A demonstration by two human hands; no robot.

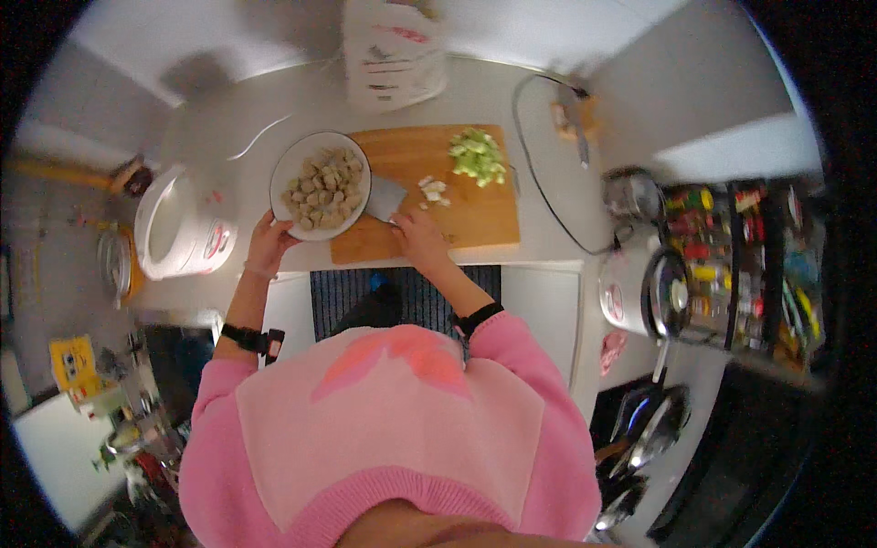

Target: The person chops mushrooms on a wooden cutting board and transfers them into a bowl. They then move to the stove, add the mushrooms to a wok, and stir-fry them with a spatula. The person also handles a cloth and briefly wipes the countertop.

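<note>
L hand (268, 242): fingers grasping near-left rim of white bowl (290, 168) w/ pale chunks (322, 190), overlapping L end of wooden cutting bd (466, 222) | R hand (422, 239): fingers at near-right corner of cleaver (385, 198), just R of bowl; handle hidden, can't tell if clenched | white bits (433, 191) mid-bd, chopped green veg (477, 157) far R

The cutting board (475, 219) bears 2 heaps (477, 157), with a bowl (294, 157) at its left and a bag (393, 68) behind.
</note>
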